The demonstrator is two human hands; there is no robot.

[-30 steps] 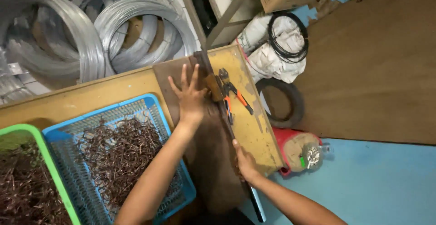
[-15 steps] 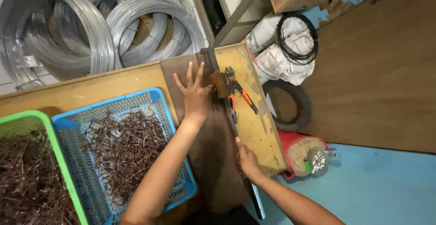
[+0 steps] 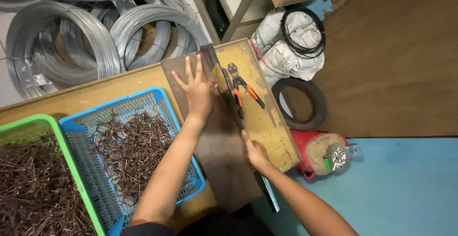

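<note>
Dark metal sheet (image 3: 224, 155) lies along the yellow workbench (image 3: 272, 121), beside the blue basket (image 3: 186, 169); your left hand (image 3: 198, 90) presses flat on it, fingers spread; your right hand (image 3: 255, 152) grips its right edge; orange-handled pliers (image 3: 243, 86) rest just beside.

Beside the bench (image 3: 119, 86): two baskets, one blue (image 3: 78, 126) and one green (image 3: 67, 162), one pair of cutters (image 3: 241, 86), one tyre (image 3: 317, 107), several wire coils (image 3: 62, 45).

Left hand (image 3: 199, 90) flat, palm down, fingers spread and pointing away from the body, forearm stretched forward, right hand (image 3: 256, 152) lower and nearer the body, fingers curled, forearm angled in from lower right
</note>
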